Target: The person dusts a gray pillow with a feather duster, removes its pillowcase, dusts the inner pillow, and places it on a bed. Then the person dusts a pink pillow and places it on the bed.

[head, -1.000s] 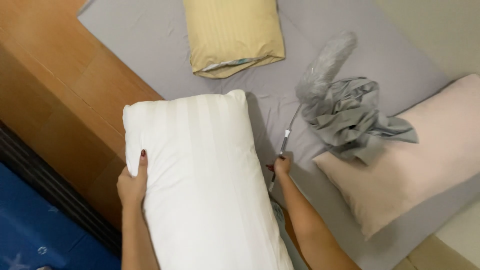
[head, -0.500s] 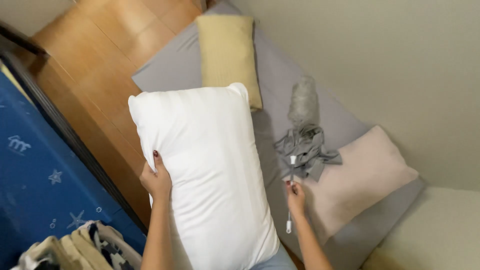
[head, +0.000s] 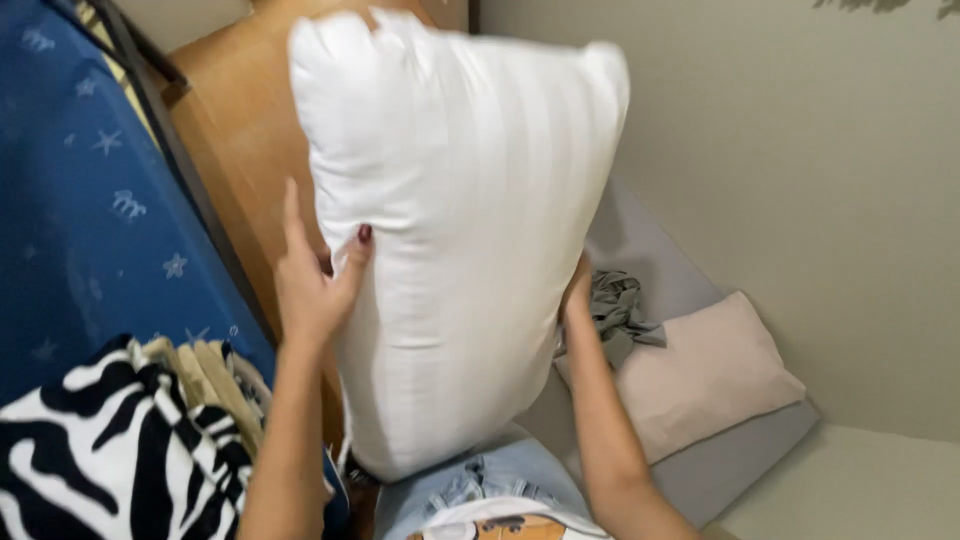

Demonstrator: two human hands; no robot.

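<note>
A big white pillow (head: 460, 230) with faint stripes stands upright in front of me, lifted off the bed and filling the middle of the view. My left hand (head: 312, 280) presses flat against its left side, thumb on the front. On the pillow's right edge my right hand (head: 577, 290) holds it, mostly hidden behind the fabric. The pillow's lower end rests near my lap in light jeans (head: 480, 485).
A grey mattress (head: 730, 460) lies low at the right with a pale pink pillow (head: 700, 380) and a crumpled grey cloth (head: 615, 310) on it. Wooden floor (head: 235, 130) runs behind. A blue star-patterned cloth (head: 80, 210) and zebra-patterned fabric (head: 90, 460) sit at the left.
The white pillow has been raised and brought closer, now hiding the yellow pillow and much of the mattress. My view has swung left and both hands have risen with the pillow.
</note>
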